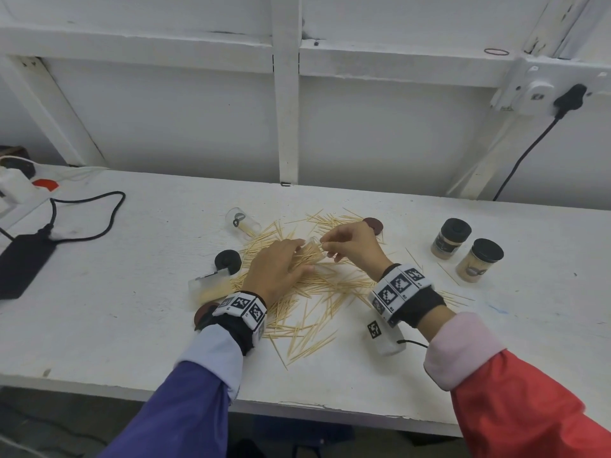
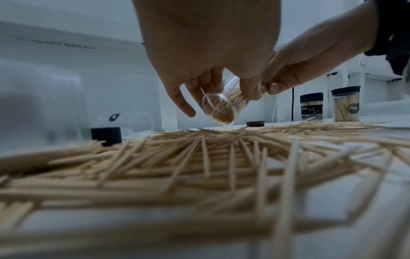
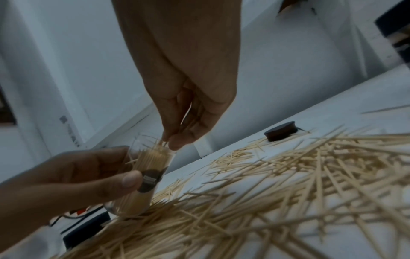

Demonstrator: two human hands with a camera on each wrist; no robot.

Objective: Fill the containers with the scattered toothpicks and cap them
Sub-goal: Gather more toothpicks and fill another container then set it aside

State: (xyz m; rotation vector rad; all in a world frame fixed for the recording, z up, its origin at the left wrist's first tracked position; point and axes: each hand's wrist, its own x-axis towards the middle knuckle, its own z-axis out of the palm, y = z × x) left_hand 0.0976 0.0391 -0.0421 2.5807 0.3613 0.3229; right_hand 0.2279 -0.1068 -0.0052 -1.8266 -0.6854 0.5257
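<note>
A big heap of scattered toothpicks (image 1: 307, 292) covers the middle of the white table (image 1: 132, 325). My left hand (image 1: 304, 256) holds a clear container (image 2: 224, 108) tilted above the heap, partly filled with toothpicks. My right hand (image 1: 325, 247) pinches a small bunch of toothpicks (image 3: 185, 122) at the container's mouth (image 3: 153, 149). At the right stand two filled containers with black caps (image 1: 451, 238) (image 1: 479, 264). An empty clear container (image 1: 243, 223) lies on its side at the back left. Another container (image 1: 208, 285), partly filled, lies beside my left wrist.
A loose black cap (image 1: 228, 261) sits left of the heap and a brown cap (image 1: 373, 224) behind it. A black adapter with its cable (image 1: 23, 259) and a white power strip (image 1: 16, 186) lie far left. A white wall frame (image 1: 287, 127) backs the table.
</note>
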